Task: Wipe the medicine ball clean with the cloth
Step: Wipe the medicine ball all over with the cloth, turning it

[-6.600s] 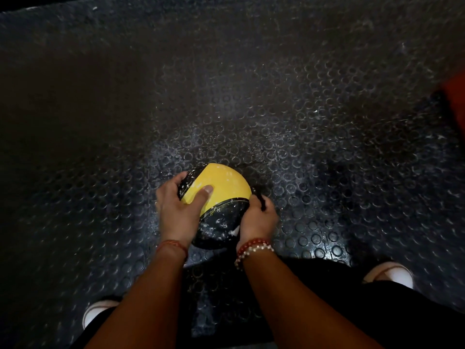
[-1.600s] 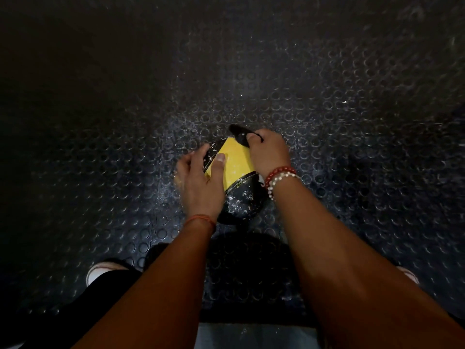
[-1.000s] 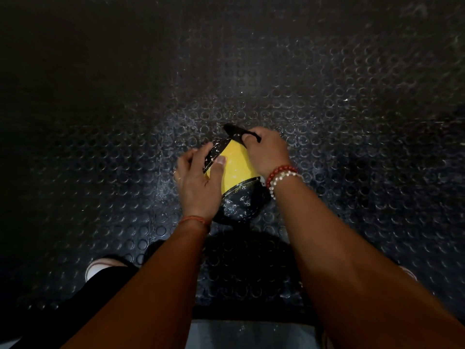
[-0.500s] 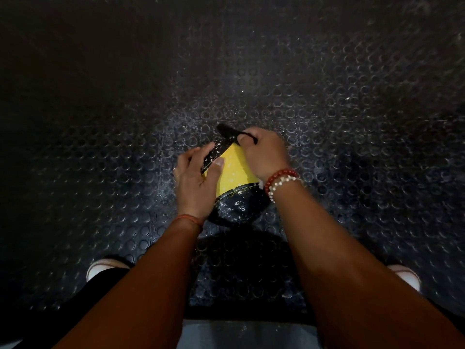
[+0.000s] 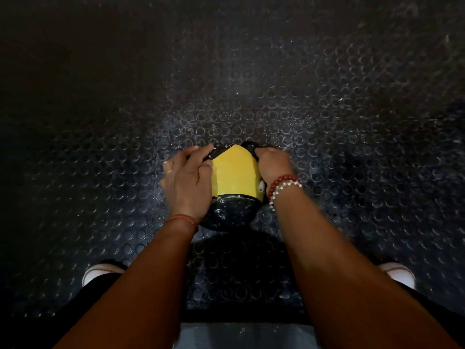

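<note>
A yellow and black medicine ball (image 5: 234, 177) sits on the studded black rubber floor in the middle of the head view. My left hand (image 5: 187, 182) lies against the ball's left side, fingers stretched over its upper left. My right hand (image 5: 273, 163) grips a small dark cloth (image 5: 249, 146) and holds it against the ball's upper right. Only a dark bunch of the cloth shows above my fingers; the rest is hidden in my hand.
The black studded rubber mat (image 5: 327, 122) spreads all around the ball. My two white shoes (image 5: 99, 272) (image 5: 397, 272) stand at the lower left and lower right. A paler strip of floor (image 5: 241, 336) shows at the bottom edge between my arms.
The ball has turned, so a wider yellow panel now faces up. My left fingers have slid further over the ball's top left. My right hand with the cloth has shifted slightly right on the far side.
</note>
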